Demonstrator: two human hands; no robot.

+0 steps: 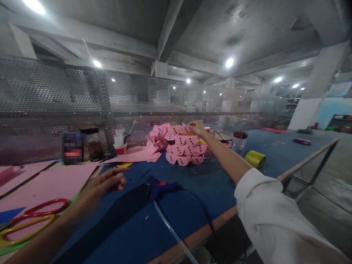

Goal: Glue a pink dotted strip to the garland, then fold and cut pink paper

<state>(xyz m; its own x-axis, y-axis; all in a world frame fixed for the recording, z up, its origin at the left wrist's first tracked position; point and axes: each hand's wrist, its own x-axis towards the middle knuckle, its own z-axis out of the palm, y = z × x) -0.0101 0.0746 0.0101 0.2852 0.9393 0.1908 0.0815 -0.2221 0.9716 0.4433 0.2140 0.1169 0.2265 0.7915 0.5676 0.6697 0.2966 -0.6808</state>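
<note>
My right hand (197, 128) reaches to the top of a pile of folded pink paper pieces (180, 149) with dark diamond marks. Its thumb and fingers pinch the edge of a pink paper piece (178, 129) there. Over the blue table, my left hand (111, 180) holds nothing, with its index finger stretched and the others loosely bent. A blue glue gun (162, 187) lies just right of it, with a long clear glue stick (173, 231) and a black cord trailing from it.
Red and yellow scissors (33, 220) lie on pink sheets (55, 181) at left. Behind stand a dark-lidded jar (94, 145), a cup (120, 146) and a perforated metal screen (123, 99). A yellow tape roll (255, 159) and clear jar (239, 143) sit on the blue table (277, 154) at right.
</note>
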